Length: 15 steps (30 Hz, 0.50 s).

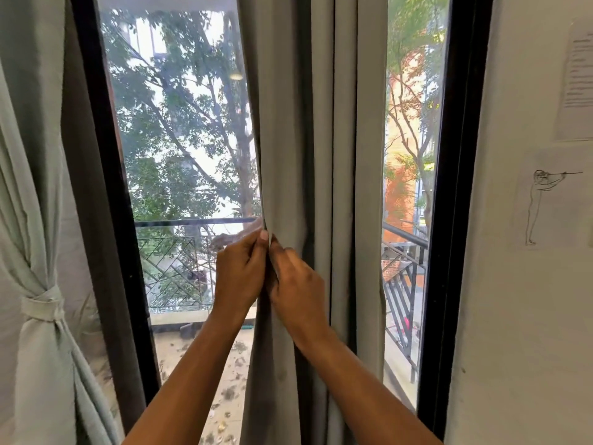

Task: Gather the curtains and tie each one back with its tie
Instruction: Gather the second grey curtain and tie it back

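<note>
A pale grey-green curtain (324, 139) hangs loose in long folds in front of the middle of the window. My left hand (239, 273) pinches its left edge at about waist height, thumb up against the hem. My right hand (296, 285) grips the same edge right beside it, fingers curled into the fabric. The two hands touch each other. At the far left a second curtain (29, 187) is gathered and bound by a knotted fabric tie (43, 305). No tie for the middle curtain is visible.
A black window frame (452, 220) stands right of the curtain, another black frame (106, 203) on the left. Behind the glass are a balcony railing (179, 268) and trees. The white wall on the right carries a taped paper (577, 78) and a line drawing (542, 203).
</note>
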Available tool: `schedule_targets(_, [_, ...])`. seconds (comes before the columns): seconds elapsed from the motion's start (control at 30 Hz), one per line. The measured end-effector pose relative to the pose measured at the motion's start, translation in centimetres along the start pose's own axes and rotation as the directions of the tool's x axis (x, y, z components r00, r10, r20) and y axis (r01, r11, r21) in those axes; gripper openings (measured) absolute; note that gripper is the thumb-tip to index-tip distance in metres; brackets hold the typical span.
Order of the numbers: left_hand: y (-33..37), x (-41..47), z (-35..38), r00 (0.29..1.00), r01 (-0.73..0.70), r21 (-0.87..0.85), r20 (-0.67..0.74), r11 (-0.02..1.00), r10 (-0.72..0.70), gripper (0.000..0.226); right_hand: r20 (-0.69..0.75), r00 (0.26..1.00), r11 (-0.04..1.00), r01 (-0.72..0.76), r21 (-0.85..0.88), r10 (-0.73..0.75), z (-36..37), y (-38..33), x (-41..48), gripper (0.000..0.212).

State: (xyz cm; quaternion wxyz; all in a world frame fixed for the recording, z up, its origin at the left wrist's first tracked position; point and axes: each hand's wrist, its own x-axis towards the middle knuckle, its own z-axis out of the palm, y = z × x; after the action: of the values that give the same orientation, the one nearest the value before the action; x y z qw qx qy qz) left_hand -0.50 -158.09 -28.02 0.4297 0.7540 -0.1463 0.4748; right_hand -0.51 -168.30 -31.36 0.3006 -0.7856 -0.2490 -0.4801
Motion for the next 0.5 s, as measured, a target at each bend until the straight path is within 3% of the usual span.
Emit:
schedule_targets(0.07, [0.3,0.2,-0.6,0.998,0.036,-0.061,0.049,0.998,-0.033,0.033,0.102,0.994,1.000,0.030,0.009,-0.031,-0.3,0.8,0.5,0.033])
schedule_targets(0.17, [0.0,1.3,-1.1,0.997,0.038,0.034,0.066,0.999,-0.041,0.042,0.251,0.964,0.996,0.089,0.008,-0.088,-1.3,3.2,1.8,0.038])
schedule_targets(0.27, [-0.4,1.6,-0.7,0.999,0.030,0.101,0.028,0.994,-0.033,0.034,0.047,0.990,0.982,-0.139,0.125,0.134,-1.5,5.9,3.0,0.046])
schedule_targets(0.4, [-0.2,0.6,0.8,0.998,0.004,0.202,-0.060,0.979,0.009,0.016,-0.048,0.919,0.898,-0.393,-0.197,0.392,1.1,8.3,5.0,0.071])
schedule_targets(0.5, [-0.5,0.5,1.6,0.992,0.026,0.238,-0.129,0.971,0.005,0.015,-0.065,0.865,0.823,-0.494,-0.280,0.497,2.5,9.3,6.4,0.087])
